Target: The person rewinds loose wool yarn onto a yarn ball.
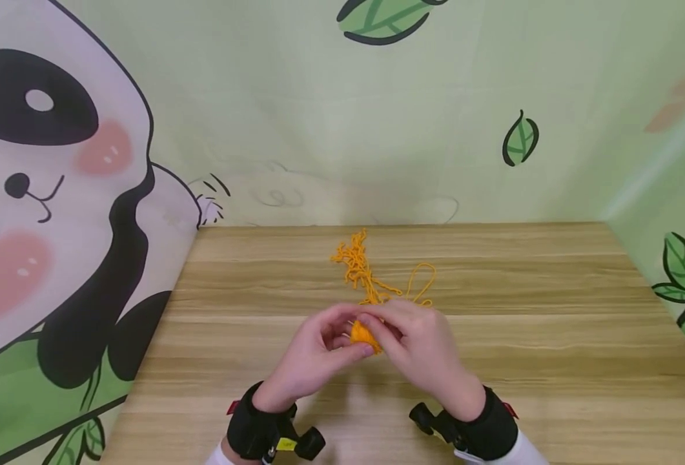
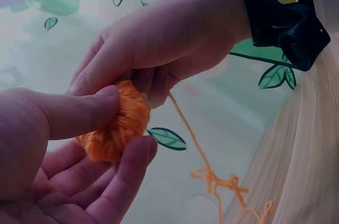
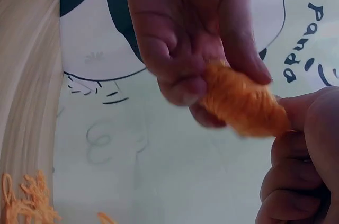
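Note:
A small, tightly wound ball of orange yarn [image 1: 363,334] is between my two hands, above the wooden table. My left hand [image 1: 310,352] grips it, thumb on one side and fingers on the other, as the left wrist view shows around the wound yarn [image 2: 132,121]. My right hand [image 1: 426,339] pinches at the end of the ball, its thumb and index finger right at the yarn [image 3: 243,102], the other fingers curled in. In the left wrist view a single strand [image 2: 188,128] runs down from beside the right hand's fingers.
A tangled heap of loose orange yarn [image 1: 356,258] lies on the wooden table [image 1: 522,336] beyond my hands, with a loop of yarn [image 1: 422,281] to its right. Each wrist wears a black strap with a camera. A panda-printed cloth [image 1: 319,116] stands behind the table.

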The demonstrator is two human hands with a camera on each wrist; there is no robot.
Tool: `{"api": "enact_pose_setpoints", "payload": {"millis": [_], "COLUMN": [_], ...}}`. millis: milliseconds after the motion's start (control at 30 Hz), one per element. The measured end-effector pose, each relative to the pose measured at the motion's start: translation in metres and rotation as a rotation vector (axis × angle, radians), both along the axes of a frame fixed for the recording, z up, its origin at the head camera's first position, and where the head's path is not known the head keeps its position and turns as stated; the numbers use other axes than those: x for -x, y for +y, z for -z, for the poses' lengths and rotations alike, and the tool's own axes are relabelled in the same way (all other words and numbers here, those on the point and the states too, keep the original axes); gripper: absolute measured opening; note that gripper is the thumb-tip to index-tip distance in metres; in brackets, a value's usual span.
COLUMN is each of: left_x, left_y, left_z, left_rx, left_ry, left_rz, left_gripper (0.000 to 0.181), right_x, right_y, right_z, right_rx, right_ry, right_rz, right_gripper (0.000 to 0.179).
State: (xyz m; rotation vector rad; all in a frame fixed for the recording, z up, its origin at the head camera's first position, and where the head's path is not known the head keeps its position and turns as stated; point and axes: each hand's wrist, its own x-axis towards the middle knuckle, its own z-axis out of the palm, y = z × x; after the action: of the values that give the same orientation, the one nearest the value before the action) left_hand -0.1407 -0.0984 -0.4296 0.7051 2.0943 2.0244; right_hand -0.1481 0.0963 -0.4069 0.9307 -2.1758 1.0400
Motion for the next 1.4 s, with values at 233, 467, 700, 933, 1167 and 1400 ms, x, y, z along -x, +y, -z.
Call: {"api": "enact_pose_setpoints", "payload": {"millis": [233,467,700,933,1167,1400], "left_x": [-0.002,-0.002,0.004,0.007,0.007,0.004], "left_y": [-0.008,-0.010,-0.007,-0.005,-0.002,-0.004], "left_z": [-0.003,-0.006,-0.008,-0.004,-0.002,0.003], "left_rx": [-0.107,-0.362,-0.391,-0.245,-0.188,-0.005], "left_ry": [-0.004,-0.054,-0.097,-0.060,0.041,0.172], "left_rz": [-0.034,-0.171,-0.311,-0.456,-0.468,-0.361], "left_gripper": [0.033,0.036,0.032,0.029,0.029,0.024], "right_x": [0.008,0.010,0.006,0.000,-0.006,-0.002], "right_y": [0.011,0.009,-0.003,-0.009,-0.011,0.001], "right_z": [-0.002,0.005,0.011,0.011,0.005,-0.001], "right_rx": [0.038,-0.108,-0.309,-0.373,-0.315,-0.135], "right_ry": [-0.019,-0.217,-0.280,-0.247,-0.146,-0.023], "right_rz": [0.050,0.058,0.001,-0.063,-0.148,-0.092], "right_gripper": [0.013,0.015,0.013,0.010,0.012,0.008]}}
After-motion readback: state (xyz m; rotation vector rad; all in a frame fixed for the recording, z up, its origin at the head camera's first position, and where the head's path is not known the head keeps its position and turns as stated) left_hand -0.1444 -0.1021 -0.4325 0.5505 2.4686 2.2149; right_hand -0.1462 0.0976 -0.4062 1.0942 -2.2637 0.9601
